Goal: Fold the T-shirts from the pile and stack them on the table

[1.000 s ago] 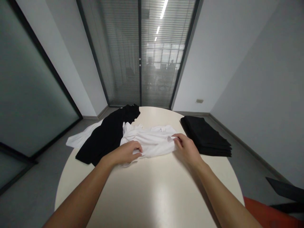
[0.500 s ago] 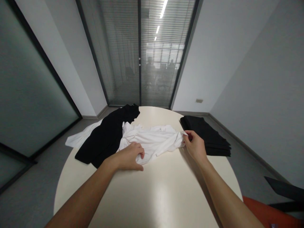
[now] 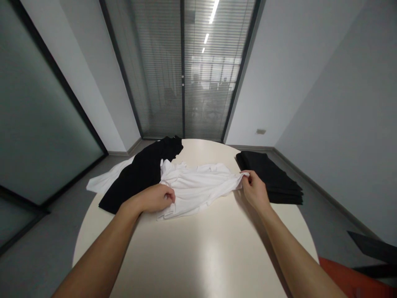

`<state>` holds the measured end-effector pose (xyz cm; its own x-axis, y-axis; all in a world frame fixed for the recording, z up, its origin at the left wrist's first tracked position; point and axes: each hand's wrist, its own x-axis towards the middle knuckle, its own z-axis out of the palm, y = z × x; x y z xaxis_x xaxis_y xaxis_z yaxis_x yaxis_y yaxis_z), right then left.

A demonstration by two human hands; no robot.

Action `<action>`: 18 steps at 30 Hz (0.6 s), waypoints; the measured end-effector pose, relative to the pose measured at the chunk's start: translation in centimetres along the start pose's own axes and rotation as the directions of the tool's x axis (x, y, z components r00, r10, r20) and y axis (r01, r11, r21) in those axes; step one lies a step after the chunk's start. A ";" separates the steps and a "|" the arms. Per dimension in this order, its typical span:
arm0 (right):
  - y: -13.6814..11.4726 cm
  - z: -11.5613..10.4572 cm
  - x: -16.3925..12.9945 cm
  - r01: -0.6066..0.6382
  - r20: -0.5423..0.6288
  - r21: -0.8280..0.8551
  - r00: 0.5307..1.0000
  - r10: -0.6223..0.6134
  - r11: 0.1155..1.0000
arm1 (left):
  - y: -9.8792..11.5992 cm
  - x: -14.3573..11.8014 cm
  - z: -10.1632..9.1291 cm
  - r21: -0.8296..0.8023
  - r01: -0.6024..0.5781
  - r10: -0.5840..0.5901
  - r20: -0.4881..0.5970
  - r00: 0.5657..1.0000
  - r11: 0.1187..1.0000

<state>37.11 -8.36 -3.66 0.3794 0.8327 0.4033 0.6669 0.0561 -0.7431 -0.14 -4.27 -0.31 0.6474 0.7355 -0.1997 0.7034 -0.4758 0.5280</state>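
A small grey-walled room, with a glass door and lowered blinds filling the upper middle of the frame and strip lights glowing behind them; a round cream table (image 3: 198,252) takes up the lower half, its top glossy under the ceiling light.

From the head camera, the one view there is: a crumpled white T-shirt (image 3: 198,188) lies at the middle of the frame, on the far half of the table; the left hand (image 3: 155,199) sits at its lower left edge, fingers curled shut on a bunch of the cloth; the right hand (image 3: 254,189) is at the shirt's right end, thumb and fingers pinched on the hem and drawing it out to a point just beside the black stack. The cloth between the two hands is wrinkled, not flat.

To the left of centre a black garment (image 3: 139,178) is spread loose, touching the white shirt's left side and lying over another white garment (image 3: 104,180) that hangs off the table's left rim; right of centre a stack of folded black garments (image 3: 273,178) sits squarely near the table's right edge.

At the lower right corner an orange-red seat (image 3: 350,281) shows; a small wall plate (image 3: 261,132) is mounted low on the right wall. No brand, label or print can be read on any of the cloth; the wall plate is too small to make out.
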 end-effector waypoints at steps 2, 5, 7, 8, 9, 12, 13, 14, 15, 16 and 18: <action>-0.2 0.0 -0.1 0.000 0.012 -0.004 1.000 0.000 1.000 | -0.6 -0.3 -0.1 -0.008 0.046 -0.046 0.025 0.999 0.999; -0.4 0.0 -0.1 0.007 0.020 -0.007 1.000 -0.007 1.000 | -1.2 -0.7 -0.3 -0.009 0.072 -0.071 0.073 0.995 0.997; -0.5 0.0 -0.1 0.008 0.028 -0.006 1.000 -0.008 1.000 | -1.5 -0.9 -0.3 0.005 0.087 -0.087 0.104 0.991 0.996; -0.4 0.0 -0.1 0.008 0.030 -0.005 1.000 -0.008 1.000 | -1.7 -0.9 -0.4 0.009 0.094 -0.094 0.112 0.989 0.996; -0.4 0.0 0.0 0.009 0.032 -0.002 0.999 -0.009 1.000 | -1.8 -1.0 -0.5 0.004 0.095 -0.095 0.114 0.989 0.995; -0.2 0.1 0.0 0.016 0.033 0.007 0.999 -0.016 1.000 | -1.8 -0.9 -0.8 -0.086 -0.008 0.014 0.065 0.998 0.996; -0.2 0.1 0.0 0.017 0.033 0.010 0.999 -0.017 1.000 | -1.6 -0.9 -1.0 -0.125 -0.053 0.057 0.026 0.998 0.991; -0.2 0.1 0.0 0.017 0.031 0.013 0.999 -0.017 1.000 | -1.5 -0.9 -1.1 -0.158 -0.083 0.081 -0.017 0.997 0.984; -0.2 0.1 0.0 0.016 0.028 0.014 0.999 -0.016 1.000 | -1.3 -0.8 -1.2 -0.187 -0.090 0.080 -0.061 0.995 0.978; -0.2 0.1 0.0 0.014 0.026 0.014 1.000 -0.014 1.000 | -1.1 -0.7 -1.2 -0.218 -0.080 0.058 -0.105 0.993 0.973; -0.2 0.1 0.0 0.011 0.030 0.008 0.999 -0.011 1.000 | -0.8 -0.4 -0.9 -0.294 -0.045 -0.005 -0.169 0.986 0.955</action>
<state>36.95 -8.34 -3.58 0.3528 0.8481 0.3952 0.6659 0.0691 -0.7429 -1.26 -3.73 0.13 0.5851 0.8087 -0.0602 0.5559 -0.3459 0.7559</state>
